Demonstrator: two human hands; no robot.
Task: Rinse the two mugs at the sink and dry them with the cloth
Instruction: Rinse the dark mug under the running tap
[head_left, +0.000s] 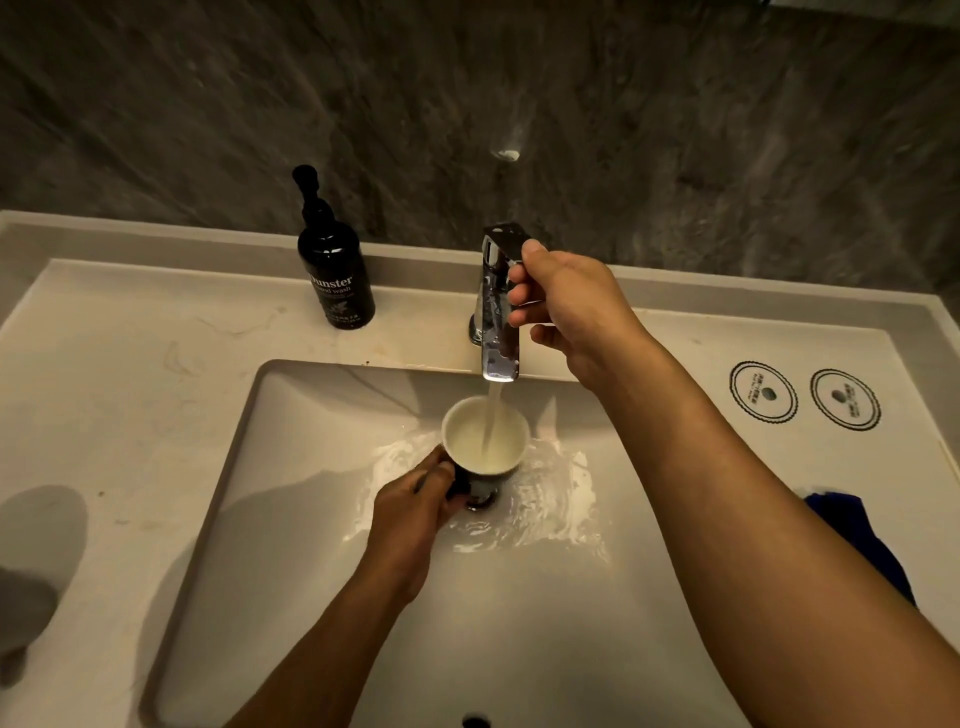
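1. Mug (485, 435): a dark-walled mug with a pale interior is held upright in the middle of the sink basin (291, 519), directly below the spout and just above the drain (480, 500). It is nearly full of water.
2. Left hand (415, 512): the fingers are closed around the mug's handle on its near-left side; the handle itself is largely hidden by the grip.
3. Right hand (569, 306): the thumb and fingers are clamped on the lever of the chrome tap (496, 306), with the thumb laid on top at the far end.
4. Water stream (492, 415): a continuous stream is seen falling from the spout into the mug; rippled water is spread over the basin floor around and to the right of the mug.
5. Cloth (857, 540): a dark blue cloth is partly visible on the counter (104, 389) at the right, behind the right forearm.
6. Hand-wash bottle (335, 270): a black pump bottle is stood at the far edge of the counter, left of the tap.
7. Two round printed coasters (763, 393) are laid flat at the far right.
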